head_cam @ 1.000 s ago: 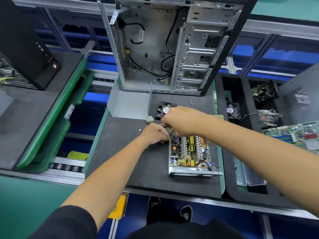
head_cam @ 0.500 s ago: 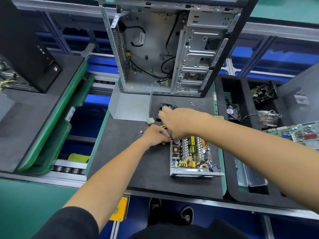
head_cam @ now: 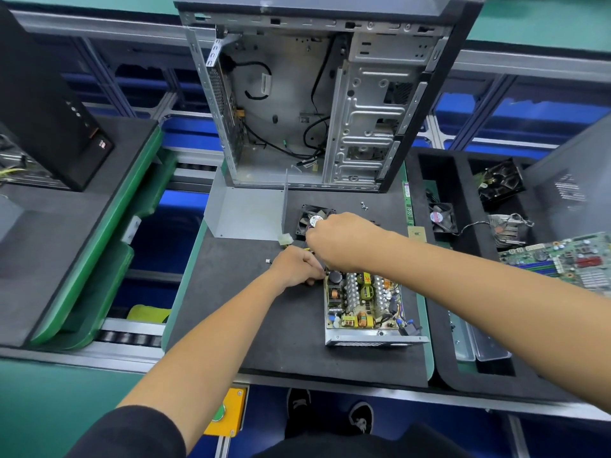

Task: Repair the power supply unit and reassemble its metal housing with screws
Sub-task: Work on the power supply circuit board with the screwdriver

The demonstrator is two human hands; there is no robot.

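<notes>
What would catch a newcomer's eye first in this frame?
The open power supply unit at the mat's near right, circuit board bare, with the left hand and right hand meeting at its far corner. Behind them stands an empty computer case, its side off. A small black fan lies just beyond the hands.

Black sleeve [head_cam: 132, 434], black shoes [head_cam: 361, 418]

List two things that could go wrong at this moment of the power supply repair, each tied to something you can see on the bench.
1. Both the left hand and right hand work at the far edge of the open power supply; a slip could bend parts on its bare circuit board.
2. The loose screws lie unboxed on the black mat near the fan; a passing forearm could scatter them, leaving the metal cover short of fasteners.
</notes>
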